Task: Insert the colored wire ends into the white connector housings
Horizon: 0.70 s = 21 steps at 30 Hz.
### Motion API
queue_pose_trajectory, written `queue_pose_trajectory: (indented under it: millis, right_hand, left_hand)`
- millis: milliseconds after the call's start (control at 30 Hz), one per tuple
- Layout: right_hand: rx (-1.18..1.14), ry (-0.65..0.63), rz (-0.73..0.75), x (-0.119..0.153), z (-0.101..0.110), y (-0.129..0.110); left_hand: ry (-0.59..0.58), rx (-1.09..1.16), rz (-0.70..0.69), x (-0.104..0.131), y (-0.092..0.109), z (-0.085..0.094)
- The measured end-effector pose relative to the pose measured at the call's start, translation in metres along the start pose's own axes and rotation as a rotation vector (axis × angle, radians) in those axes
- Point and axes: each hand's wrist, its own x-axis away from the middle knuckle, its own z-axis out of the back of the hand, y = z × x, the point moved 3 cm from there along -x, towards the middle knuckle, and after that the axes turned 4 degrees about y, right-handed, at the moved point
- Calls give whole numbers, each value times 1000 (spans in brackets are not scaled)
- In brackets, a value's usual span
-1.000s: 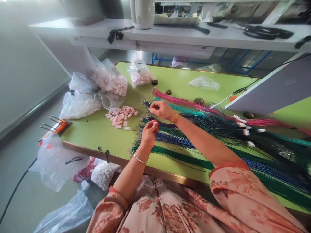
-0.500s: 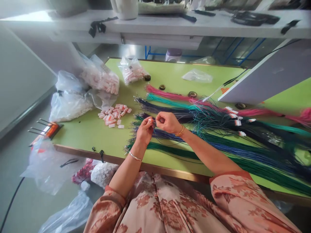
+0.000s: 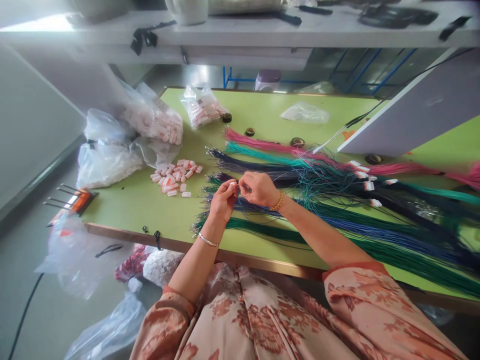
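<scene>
My left hand (image 3: 224, 201) is closed, pinching a small white and orange connector housing (image 3: 233, 185) between thumb and fingertips. Close against it, the fingers of my right hand (image 3: 258, 189) are pinched on a thin wire, mostly hidden by the fingers. Both hands are over bundles of cut wires with metal-tipped ends: dark blue wires (image 3: 247, 165), teal wires (image 3: 258, 151), pink wires (image 3: 255, 140) and green wires (image 3: 270, 233). To the left lies a loose pile of white and orange connector housings (image 3: 176, 175).
Plastic bags of connectors (image 3: 165, 122) stand at the back left, beside a knotted white bag (image 3: 107, 155). Tape rolls (image 3: 297, 142) sit behind the wires. Several wired connectors (image 3: 369, 185) lie on the right. An orange pronged holder (image 3: 77, 201) is at the left edge. A shelf (image 3: 240, 39) spans above.
My right hand has shifted slightly left, with its fingertips now closer to the connector in my left hand. My left hand has stayed nearly still, and the view has tilted a little.
</scene>
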Motion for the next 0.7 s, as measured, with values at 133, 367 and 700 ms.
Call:
queue_pose_trajectory:
  millis: [133,367,700]
  right_hand:
    - [-68,14,2,1,-7,2]
    - [-211,51,-98,5,-16,5]
    - [-149,49,-249,4,-29,-4]
  left_hand:
    - [0,-12,-23,-1,-4,2]
    - [71,-62,-83,1,-6,3]
    - [174,-109,-162,4,-4,4]
